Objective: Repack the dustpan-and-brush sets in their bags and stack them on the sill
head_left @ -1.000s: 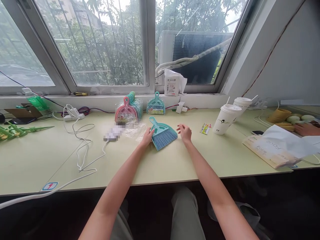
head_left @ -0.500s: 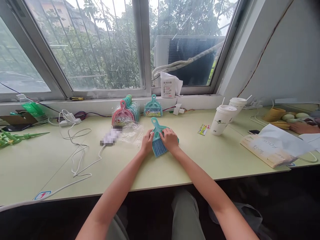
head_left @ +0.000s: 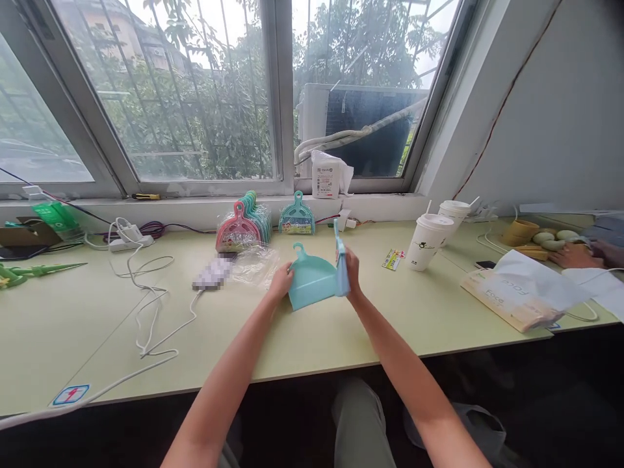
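Note:
A teal dustpan (head_left: 312,281) lies in front of me with its inner face showing; my left hand (head_left: 281,279) grips its left edge. Beside its right edge, my right hand (head_left: 353,266) is closed on a small blue brush (head_left: 342,272), held upright with its handle pointing up. Crumpled clear plastic (head_left: 256,266) lies left of the dustpan. Behind that stands a row of wrapped brush-and-dustpan sets (head_left: 238,233), the front one pink. One more teal set (head_left: 297,216) leans against the sill.
White cups (head_left: 429,244) with straws, a small colourful card (head_left: 392,259) and a tissue pack (head_left: 507,296) are on the right. Another person's hand (head_left: 575,255) rests at the far right. White cables (head_left: 156,296), a blurred-out item and a green bottle (head_left: 56,214) are on the left.
The brush has come off the dustpan and moved right, turned on edge in my right hand. The dustpan's inner face is now uncovered. My left hand stays at its left edge.

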The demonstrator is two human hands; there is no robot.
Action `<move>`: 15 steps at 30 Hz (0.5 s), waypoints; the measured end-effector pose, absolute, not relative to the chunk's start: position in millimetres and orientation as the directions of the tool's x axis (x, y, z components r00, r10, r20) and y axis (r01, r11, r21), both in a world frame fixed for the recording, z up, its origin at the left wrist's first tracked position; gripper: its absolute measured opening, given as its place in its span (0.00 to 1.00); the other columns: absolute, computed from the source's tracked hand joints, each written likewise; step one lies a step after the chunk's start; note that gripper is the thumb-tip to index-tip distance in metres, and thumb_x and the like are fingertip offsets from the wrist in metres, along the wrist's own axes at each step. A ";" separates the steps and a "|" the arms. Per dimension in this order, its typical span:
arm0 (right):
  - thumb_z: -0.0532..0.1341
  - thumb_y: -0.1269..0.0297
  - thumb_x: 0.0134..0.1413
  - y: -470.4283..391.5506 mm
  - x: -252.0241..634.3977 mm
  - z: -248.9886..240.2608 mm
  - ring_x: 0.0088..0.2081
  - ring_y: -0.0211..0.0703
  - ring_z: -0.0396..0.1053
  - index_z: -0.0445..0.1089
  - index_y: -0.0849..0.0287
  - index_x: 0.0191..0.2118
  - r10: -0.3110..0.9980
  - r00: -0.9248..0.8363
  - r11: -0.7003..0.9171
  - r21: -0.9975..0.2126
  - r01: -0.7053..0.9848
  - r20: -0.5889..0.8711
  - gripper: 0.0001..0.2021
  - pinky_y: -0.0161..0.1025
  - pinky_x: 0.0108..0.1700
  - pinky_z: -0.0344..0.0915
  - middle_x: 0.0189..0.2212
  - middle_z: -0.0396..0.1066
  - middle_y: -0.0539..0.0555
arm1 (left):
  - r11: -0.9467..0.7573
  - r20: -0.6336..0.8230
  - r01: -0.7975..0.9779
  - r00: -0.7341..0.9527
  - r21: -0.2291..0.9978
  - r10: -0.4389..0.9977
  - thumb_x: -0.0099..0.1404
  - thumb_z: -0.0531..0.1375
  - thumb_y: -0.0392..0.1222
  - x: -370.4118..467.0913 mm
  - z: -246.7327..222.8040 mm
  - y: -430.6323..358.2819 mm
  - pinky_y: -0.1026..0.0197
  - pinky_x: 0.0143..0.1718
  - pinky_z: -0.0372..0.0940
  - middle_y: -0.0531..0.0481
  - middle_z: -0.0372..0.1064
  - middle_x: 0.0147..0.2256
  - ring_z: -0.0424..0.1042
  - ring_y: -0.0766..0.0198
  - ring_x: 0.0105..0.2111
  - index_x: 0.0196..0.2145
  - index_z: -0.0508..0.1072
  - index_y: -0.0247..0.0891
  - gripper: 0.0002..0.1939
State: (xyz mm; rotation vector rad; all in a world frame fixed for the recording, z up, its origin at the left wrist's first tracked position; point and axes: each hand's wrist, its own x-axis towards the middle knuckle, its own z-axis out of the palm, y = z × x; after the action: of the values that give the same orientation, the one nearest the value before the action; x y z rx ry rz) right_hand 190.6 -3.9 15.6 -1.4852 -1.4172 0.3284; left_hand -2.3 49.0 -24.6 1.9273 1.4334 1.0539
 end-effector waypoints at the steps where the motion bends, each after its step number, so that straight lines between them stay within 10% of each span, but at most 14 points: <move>1: 0.36 0.60 0.65 -5.4 197.4 19.9 0.38 0.45 0.63 0.66 0.56 0.36 0.831 0.297 0.195 -0.746 0.637 0.471 0.22 0.38 0.40 0.56 0.36 0.67 0.55 | -0.287 0.281 0.606 0.107 0.742 0.954 0.63 0.52 0.40 -7.1 -24.5 51.6 0.54 0.45 0.62 0.42 0.73 0.45 0.70 0.51 0.45 0.48 0.73 0.40 0.18; 7: 0.49 0.59 0.63 7.6 241.9 8.9 0.45 0.49 0.62 0.70 0.58 0.33 0.834 0.128 0.014 -0.253 0.967 0.537 0.16 0.39 0.39 0.56 0.36 0.69 0.59 | -0.215 0.288 0.788 0.051 0.577 0.956 0.62 0.52 0.40 -25.2 -29.9 59.4 0.53 0.43 0.62 0.40 0.73 0.43 0.68 0.48 0.47 0.45 0.74 0.41 0.16; 15: 0.53 0.56 0.60 26.1 269.0 -24.0 0.50 0.54 0.61 0.72 0.61 0.40 0.938 0.229 -0.203 -0.124 0.971 0.258 0.16 0.45 0.46 0.56 0.44 0.70 0.62 | -0.198 0.314 0.886 0.063 0.420 0.947 0.63 0.50 0.41 -27.4 -35.1 57.8 0.46 0.50 0.58 0.36 0.69 0.47 0.64 0.44 0.51 0.41 0.75 0.38 0.15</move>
State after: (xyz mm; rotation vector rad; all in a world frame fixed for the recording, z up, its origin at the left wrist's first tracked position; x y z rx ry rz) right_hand 269.0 26.1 -24.0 -2.2455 -1.7941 -0.1827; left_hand -27.4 57.8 -35.1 2.2028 1.9109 0.8074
